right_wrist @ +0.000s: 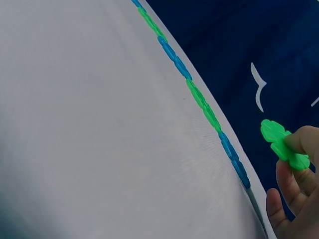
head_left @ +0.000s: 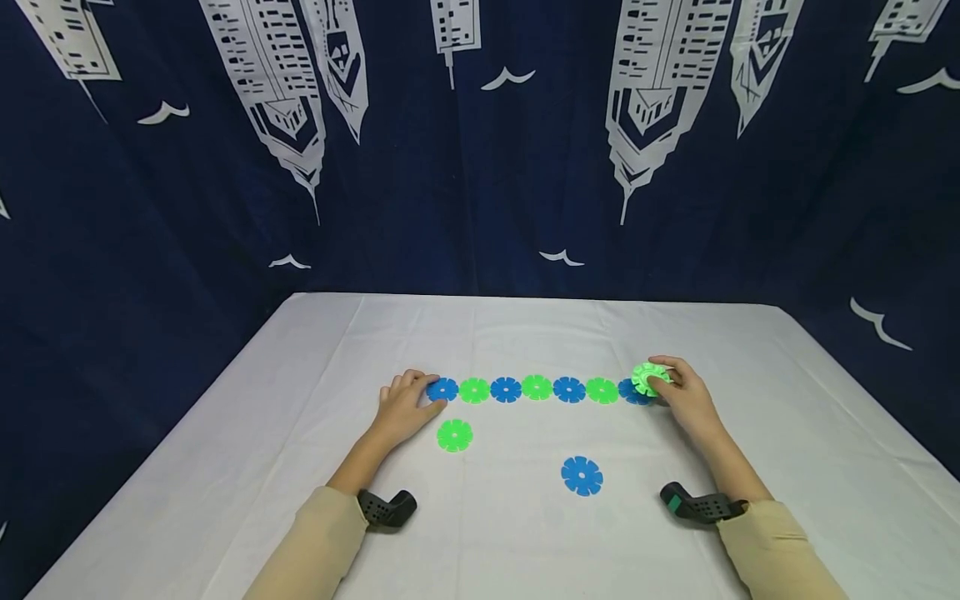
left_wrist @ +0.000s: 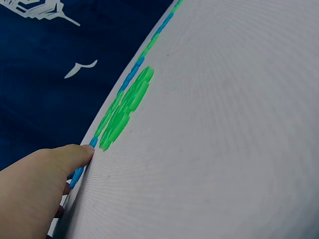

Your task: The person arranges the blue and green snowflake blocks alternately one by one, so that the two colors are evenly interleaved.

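Note:
Green and blue notched plastic discs, like interlocking flower pieces, lie in an alternating row across the white table. At the row's left end, my left hand holds a blue disc by its edges between thumb and index finger. My right hand pinches a green disc between thumb and fingers, raised above the table. Below it is the rightmost blue disc, partly covered in the head view. In the right wrist view the held green disc is tilted, clear of the row.
A loose green disc lies in front of the row near my left hand. Another loose blue disc lies nearer to me, right of centre. Behind the white-covered table hangs a dark blue curtain with white prints.

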A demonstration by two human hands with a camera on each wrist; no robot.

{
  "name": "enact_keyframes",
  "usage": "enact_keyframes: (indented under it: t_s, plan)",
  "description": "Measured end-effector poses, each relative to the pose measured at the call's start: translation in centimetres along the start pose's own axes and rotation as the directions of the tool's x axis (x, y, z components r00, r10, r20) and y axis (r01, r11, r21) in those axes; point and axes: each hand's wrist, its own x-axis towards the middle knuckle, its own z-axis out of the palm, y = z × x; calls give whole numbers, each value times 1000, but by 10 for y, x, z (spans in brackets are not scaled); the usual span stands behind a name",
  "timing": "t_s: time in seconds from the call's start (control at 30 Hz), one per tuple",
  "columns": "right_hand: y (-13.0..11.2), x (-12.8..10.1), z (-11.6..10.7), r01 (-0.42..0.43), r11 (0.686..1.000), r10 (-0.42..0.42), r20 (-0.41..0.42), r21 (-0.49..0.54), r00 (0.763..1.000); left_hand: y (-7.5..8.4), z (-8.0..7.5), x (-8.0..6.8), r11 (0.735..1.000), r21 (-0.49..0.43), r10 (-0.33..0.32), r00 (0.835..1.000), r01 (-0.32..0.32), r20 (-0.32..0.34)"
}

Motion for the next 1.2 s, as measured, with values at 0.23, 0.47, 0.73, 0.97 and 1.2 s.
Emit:
enact_keyframes:
  t_s: [0.23, 0.47, 0.73, 0.97, 1.2]
  plan:
    - [3, 1, 0, -65, 998, 63, -97, -16, 993, 0, 1, 0, 1000, 4, 2, 1000, -2, -3]
    - [10, 0, -1, -143, 989, 134, -163, -43, 977, 0, 1, -1, 1000, 4, -4, 1000, 4, 2]
    - [19, 2, -1, -163, 974, 124, -232, -159, 965, 0, 0, 0, 1000, 5, -1, 1000, 1, 0]
    - [21, 1, 1, -139, 960, 83, -227, -242, 970, 1, -1, 0, 1000, 3, 6, 1000, -6, -2]
    - [19, -2, 2, -120, 939, 51, -214, -323, 975, 1, -1, 0, 1000, -3, 5, 1000, -5, 2]
